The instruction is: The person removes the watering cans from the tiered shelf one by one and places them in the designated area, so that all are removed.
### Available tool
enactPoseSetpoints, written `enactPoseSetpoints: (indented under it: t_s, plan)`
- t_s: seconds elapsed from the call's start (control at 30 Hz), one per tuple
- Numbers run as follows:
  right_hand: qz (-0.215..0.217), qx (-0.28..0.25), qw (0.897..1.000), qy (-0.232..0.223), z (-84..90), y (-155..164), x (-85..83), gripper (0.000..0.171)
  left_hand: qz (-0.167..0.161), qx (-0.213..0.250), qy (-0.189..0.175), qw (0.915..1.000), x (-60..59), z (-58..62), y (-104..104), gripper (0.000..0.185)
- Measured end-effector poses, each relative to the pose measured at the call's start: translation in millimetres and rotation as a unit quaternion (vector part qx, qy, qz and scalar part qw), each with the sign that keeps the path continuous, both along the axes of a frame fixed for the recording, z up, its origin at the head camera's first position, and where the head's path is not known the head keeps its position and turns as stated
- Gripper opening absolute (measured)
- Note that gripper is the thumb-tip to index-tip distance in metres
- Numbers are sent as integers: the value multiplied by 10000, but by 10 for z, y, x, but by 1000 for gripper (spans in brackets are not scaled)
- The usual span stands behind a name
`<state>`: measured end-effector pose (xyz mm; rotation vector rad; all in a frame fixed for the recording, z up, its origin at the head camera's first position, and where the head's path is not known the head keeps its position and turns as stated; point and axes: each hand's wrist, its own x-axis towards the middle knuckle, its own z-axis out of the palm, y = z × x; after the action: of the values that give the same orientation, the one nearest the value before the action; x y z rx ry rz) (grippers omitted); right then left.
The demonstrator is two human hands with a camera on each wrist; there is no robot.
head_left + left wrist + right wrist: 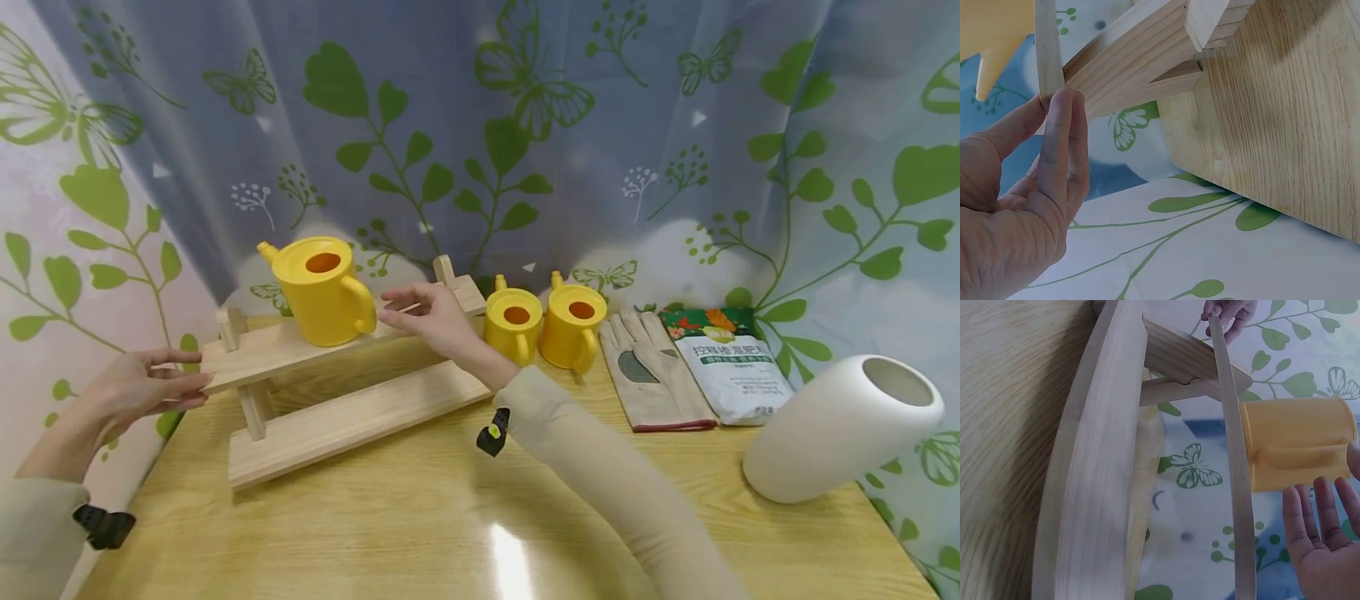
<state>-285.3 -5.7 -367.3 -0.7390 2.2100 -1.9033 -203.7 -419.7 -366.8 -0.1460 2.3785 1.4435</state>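
Note:
A yellow watering can stands upright on the upper board of a two-tier wooden plant stand, its spout toward the left. At the board's left end, my left hand pinches the wood between thumb and fingers; the left wrist view shows this grip on the board end close up. Beside the can's handle is my right hand, fingers extended and holding nothing. In the right wrist view, a small gap separates the fingertips from the watering can.
Two more yellow watering cans, one and another, stand right of the stand. Further right lie work gloves and a printed bag. A white vase stands near the right edge of the wooden table. A patterned curtain hangs behind.

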Motion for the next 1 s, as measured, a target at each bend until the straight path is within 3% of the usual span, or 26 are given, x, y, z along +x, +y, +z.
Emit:
enactPoseSetpoints:
  t_s: [0.3,0.53,1.0]
  plan:
    - [185,-119,9992,-340,66,-268,-20,37,-21,-38,44,10000,8,-4,-27,80]
    - [133,15,9993,-359,132,-334,2,35,-6,-44,40,10000,1,1,-33,80]
    - [-96,245,9996,-73,121,108,114,27,24,27,-15,10000,-4,-21,-16,82]
